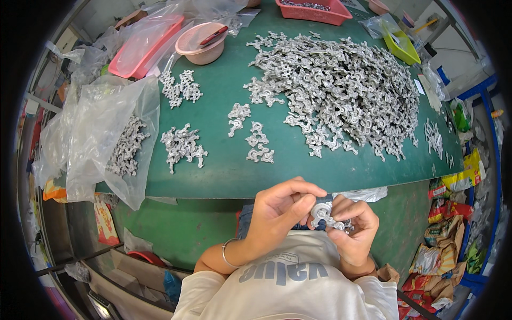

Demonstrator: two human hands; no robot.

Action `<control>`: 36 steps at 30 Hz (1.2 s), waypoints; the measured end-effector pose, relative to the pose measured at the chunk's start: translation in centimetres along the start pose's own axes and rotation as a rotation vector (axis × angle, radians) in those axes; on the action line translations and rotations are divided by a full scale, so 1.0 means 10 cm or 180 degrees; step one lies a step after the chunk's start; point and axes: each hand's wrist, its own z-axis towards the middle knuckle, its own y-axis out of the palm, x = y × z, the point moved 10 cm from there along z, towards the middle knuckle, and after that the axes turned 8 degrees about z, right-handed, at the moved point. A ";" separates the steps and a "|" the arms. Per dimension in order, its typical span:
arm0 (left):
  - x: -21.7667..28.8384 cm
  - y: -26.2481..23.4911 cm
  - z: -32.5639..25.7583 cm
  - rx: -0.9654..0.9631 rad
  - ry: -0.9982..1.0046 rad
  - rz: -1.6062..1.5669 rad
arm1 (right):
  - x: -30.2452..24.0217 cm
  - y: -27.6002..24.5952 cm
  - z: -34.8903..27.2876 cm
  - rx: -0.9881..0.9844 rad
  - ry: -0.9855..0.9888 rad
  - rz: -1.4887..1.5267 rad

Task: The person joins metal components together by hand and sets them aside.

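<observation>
Just past the table's front edge, both my hands meet around small silver-grey cast metal parts. My left hand pinches the rounded edge of one metal part between thumb and fingers. My right hand is closed on the same piece from the other side, with more metal showing in its curled fingers; how many pieces it holds I cannot tell. A big heap of similar parts covers the table's right side. Smaller clusters lie nearer: one cluster at left, another in the middle.
The green table has a clear plastic bag over metal parts at its left. Behind stand a pink bowl with a red-handled tool across it, a pink tray and a yellow-green tray. Packages line the right side.
</observation>
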 end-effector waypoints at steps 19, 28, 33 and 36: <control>0.06 0.01 0.01 0.0068 0.0069 -0.0051 | -0.05 0.08 0.01 -0.0106 -0.0184 -0.0242; 0.06 0.00 0.02 0.0083 0.0043 -0.0010 | -0.06 0.08 0.00 -0.0068 -0.0248 -0.0300; 0.02 -0.01 0.02 0.0115 -0.0041 -0.0010 | -0.07 0.08 0.01 -0.0090 -0.0282 -0.0346; 0.02 -0.01 0.02 0.0176 -0.0031 0.0026 | -0.06 0.08 0.00 -0.0075 -0.0272 -0.0356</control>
